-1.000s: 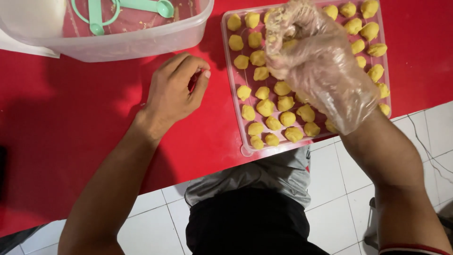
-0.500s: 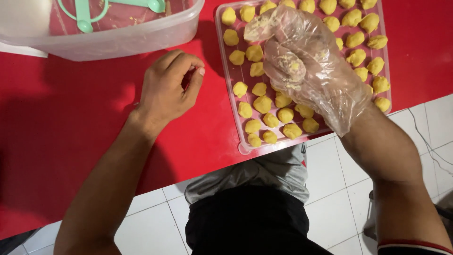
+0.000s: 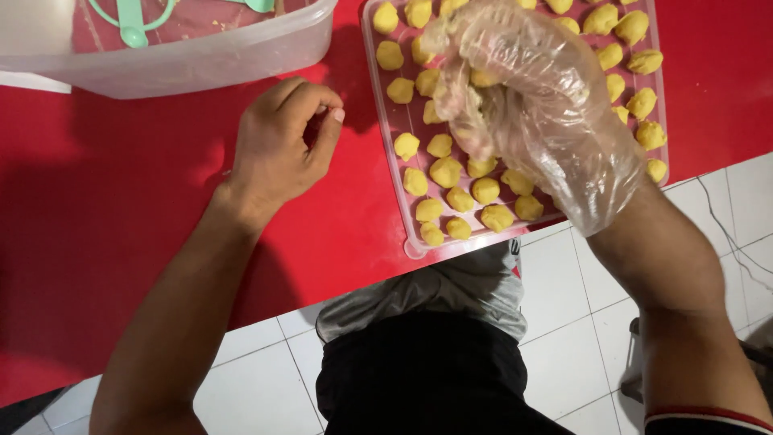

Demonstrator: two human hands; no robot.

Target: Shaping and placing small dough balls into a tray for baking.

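my right hand [image 3: 539, 113], inside a loose clear plastic glove [image 3: 596, 161], hangs over the clear tray [image 3: 386, 121] of yellow dough balls [image 3: 445, 171]. the fingers are curled down and bunched around a lump of the same yellow dough [image 3: 481, 80], which shows through the plastic near the fingertips. i cannot tell whether the tips are actually pinching a piece off or just cupping it, because the glove wrinkles blur the view. the hand sits above the middle of the tray, over a patch where fewer balls lie.

my left hand [image 3: 282, 149] is bare and rests on the red table [image 3: 105, 201], just left of the tray's edge and not touching it. it is loosely curled, thumb and forefinger close together, with nothing in it that i can see.

by my reading, i am in the middle of portioning: shaping small pieces and setting them down in rows. the lower rows look filled and the balls sit near each other but mostly apart.

the next move, as i judge it, calls for a gentle release of 1 piece into the open gap under my fingers without squashing its neighbours, and the tray may want steadying from the left.

behind my left hand stands a clear plastic tub [image 3: 201, 56] with a mint green utensil [image 3: 129, 16] inside.
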